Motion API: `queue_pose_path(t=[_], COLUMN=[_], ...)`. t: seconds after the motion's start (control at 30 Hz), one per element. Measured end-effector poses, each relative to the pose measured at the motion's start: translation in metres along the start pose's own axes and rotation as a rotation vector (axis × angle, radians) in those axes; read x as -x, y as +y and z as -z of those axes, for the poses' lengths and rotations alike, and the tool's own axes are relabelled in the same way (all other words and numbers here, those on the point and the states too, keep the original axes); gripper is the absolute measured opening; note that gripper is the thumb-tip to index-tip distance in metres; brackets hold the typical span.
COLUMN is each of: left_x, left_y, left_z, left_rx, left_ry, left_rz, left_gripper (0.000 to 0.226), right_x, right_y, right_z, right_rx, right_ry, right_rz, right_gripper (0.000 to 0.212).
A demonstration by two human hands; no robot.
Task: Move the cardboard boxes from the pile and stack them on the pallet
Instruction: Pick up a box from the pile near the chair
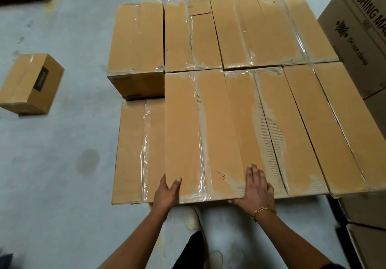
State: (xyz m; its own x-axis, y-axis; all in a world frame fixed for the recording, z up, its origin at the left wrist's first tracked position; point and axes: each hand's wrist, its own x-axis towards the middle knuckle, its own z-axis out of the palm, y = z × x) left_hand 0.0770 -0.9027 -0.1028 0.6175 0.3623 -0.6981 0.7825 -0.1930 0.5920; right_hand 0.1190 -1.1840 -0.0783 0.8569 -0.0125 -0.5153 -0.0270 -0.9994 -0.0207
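Currently held thing: a long brown cardboard box (200, 133) with clear tape along its middle seam, lying flat on the top layer of the stack, its near end toward the person.
Left hand (167, 191): grips the near left corner of this box. The thumb (177, 182) is pressed on the top face, and the other fingers go around the left edge and cannot be seen.
Right hand (258, 189): lies flat, the fingers (253, 170) straight and a little spread. They rest on the top of the neighbouring tan cardboard box (269, 126), just beside the seam with the held box. The thumb reaches to the near right corner of the held box.
Wrist: a gold chain bracelet (263, 210) on the right one.
Place of the box: between the two hands, touching the neighbouring box on its right side and the far row of taped brown boxes (229, 32) at its far end.
Left of it: a lower taped cardboard box (129, 149), one layer down, partly under the held box.
Floor: grey concrete floor (52, 164); a small brown cardboard box with a dark label (31, 84) stands there alone, well apart from the stack.
Right edge: a big printed carton (359, 28) with the words "WASHING" and "Do not clamp".
Below: light-coloured shoes (192, 218) between the arms.
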Motion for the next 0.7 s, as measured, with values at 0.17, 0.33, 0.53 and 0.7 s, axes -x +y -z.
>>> queue_pose_path(t=[0.17,0.33,0.53,0.7], left_x=[-0.006,-0.008,0.004,0.040], left_y=[-0.008,-0.004,0.008,0.015], left_z=[-0.001,0.000,0.009,0.028], left_rx=[-0.010,-0.015,-0.042,-0.022], left_ry=[-0.023,-0.028,-0.068,-0.049], left_rz=[0.007,0.012,-0.018,-0.127], left_gripper=[0.085,0.088,0.088,0.083], right_x=[-0.002,-0.005,0.011,0.038], right_y=[-0.002,0.004,0.019,0.022], right_z=[-0.007,-0.006,0.000,0.017], right_rx=[0.026,-0.014,-0.115,-0.153], right_ry=[-0.004,-0.019,-0.049,-0.017], right_rz=[-0.006,0.011,0.025,0.056], right_gripper=[0.143,0.143,0.136,0.120])
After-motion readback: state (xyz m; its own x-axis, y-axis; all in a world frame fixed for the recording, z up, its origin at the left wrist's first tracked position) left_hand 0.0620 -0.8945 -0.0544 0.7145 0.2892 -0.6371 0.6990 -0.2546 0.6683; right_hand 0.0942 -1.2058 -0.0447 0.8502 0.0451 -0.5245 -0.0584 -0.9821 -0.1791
